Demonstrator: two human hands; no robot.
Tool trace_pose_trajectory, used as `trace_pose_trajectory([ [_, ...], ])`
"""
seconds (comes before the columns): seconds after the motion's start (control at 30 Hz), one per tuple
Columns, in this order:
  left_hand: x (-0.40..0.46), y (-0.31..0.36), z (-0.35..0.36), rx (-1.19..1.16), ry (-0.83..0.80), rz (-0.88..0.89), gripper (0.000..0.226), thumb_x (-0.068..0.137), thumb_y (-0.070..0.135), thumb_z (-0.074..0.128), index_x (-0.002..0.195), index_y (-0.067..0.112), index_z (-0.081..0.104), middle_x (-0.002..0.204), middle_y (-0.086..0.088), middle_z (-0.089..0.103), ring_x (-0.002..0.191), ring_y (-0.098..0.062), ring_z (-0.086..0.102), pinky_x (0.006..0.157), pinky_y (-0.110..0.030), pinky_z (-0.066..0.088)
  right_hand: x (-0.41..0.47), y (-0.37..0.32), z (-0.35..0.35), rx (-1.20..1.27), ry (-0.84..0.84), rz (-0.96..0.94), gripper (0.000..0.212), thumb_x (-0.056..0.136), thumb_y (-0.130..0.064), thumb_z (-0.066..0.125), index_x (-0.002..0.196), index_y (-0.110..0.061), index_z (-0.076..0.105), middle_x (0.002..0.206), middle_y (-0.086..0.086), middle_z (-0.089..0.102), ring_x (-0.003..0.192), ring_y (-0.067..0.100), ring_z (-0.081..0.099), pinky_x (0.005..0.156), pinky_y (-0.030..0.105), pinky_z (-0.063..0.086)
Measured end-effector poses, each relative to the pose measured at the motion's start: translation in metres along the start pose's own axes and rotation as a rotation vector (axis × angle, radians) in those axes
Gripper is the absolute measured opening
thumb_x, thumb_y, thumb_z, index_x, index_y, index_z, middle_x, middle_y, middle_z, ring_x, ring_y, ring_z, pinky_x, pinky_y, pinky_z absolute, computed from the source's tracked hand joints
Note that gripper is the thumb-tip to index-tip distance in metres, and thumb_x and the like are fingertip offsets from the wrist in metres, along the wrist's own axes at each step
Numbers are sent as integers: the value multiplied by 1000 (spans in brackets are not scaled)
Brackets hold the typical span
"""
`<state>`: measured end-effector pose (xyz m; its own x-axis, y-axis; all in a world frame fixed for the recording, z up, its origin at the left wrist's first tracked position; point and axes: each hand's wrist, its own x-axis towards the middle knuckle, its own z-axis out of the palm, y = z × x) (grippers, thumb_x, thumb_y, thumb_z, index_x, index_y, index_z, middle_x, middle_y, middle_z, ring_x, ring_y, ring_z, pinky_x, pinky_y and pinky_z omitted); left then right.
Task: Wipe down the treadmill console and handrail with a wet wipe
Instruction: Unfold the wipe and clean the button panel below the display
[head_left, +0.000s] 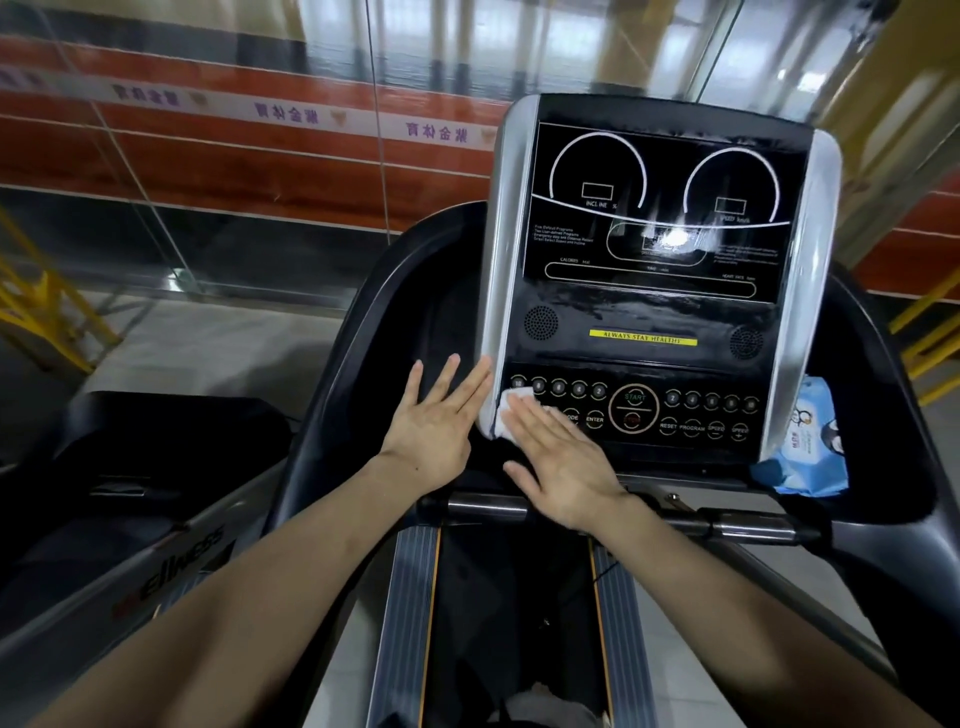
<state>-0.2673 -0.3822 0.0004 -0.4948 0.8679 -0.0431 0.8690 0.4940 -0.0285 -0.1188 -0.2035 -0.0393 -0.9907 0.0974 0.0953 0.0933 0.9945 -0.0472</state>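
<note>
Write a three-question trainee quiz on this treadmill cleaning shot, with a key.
1. True or false: the right hand presses the white wipe flat on the console button panel.
2. Where is the blue wipes pack? A) right of the console B) on the belt C) in the left hand
3. Which word is printed in green at the panel's centre?

Key: 1 true; 2 A; 3 START

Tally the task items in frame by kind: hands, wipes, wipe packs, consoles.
Hands: 2 (left hand, right hand)
Wet wipe: 1, under the right hand
Wipe pack: 1
Console: 1
Total: 5
</note>
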Motion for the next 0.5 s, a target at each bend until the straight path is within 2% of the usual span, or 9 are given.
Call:
trace_pose_trajectory([
  [0.17,-1,3,-2,-33,14,-3,85,103,24,40,163,21,-21,168,9,-36,158,-26,-25,127,-61,-8,14,4,-12,22,2,121,72,110,-54,20,168,-17,1,176,-4,-12,161,9,-15,132,33,-3],
  [0.33,0,3,-6,-55,125,21,79,104,33,40,166,16,-5,174,3,-16,161,-24,-16,130,-55,-3,-5,7,-9,34,36,149,70,108,-51,23,168,-16,10,176,-3,0,162,11,-2,133,38,12],
  [0.4,2,0,-9,-50,162,14,77,104,35,39,167,17,-2,174,3,-12,161,-24,-13,131,-55,1,1,4,-12,54,40,169,71,109,-52,21,168,-16,9,176,-2,0,162,11,-2,133,37,9],
  [0.5,4,-2,-13,-31,109,-12,78,105,39,36,166,16,-8,174,3,-17,161,-25,-16,130,-56,-1,23,-10,-18,99,70,133,71,109,-50,24,168,-13,10,177,0,2,163,11,-3,133,35,7],
])
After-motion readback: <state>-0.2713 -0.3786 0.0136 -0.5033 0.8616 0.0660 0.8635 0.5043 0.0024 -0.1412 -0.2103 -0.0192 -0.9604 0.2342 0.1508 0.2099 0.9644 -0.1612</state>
